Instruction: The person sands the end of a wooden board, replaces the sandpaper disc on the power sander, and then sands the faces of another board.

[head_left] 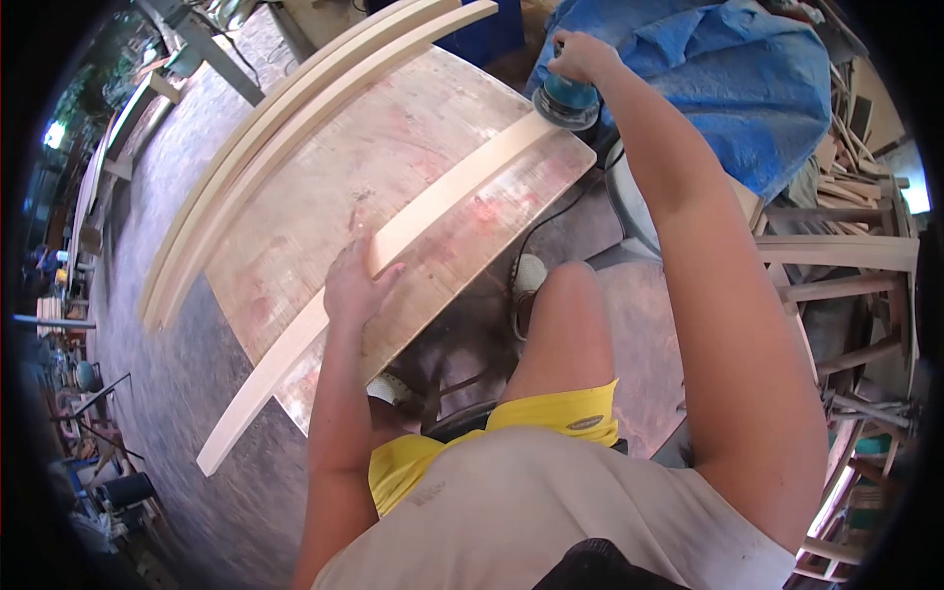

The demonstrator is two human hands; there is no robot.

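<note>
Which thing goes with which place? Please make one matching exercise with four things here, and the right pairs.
1. Round blue-green power sander
2. Left hand
3. Crumpled blue plastic sheet
4. Yellow shorts

A. Worn by the person
B. On the long, curved, pale wooden strip
C. Beyond the rectangular wooden board
D. In the right hand

Right pairs: 1-D; 2-B; 3-C; 4-A

I am reaching my right arm [688,236] far out, its elbow only slightly bending, and my right hand [582,57] is closing its fingers in a downward grip just past the table's [462,265] right edge. My left forearm [340,383] is crossing the table's near edge toward its left end, and my left hand [356,280] is lying palm down inside that edge, its thumb [391,273] spreading to the right.
</note>
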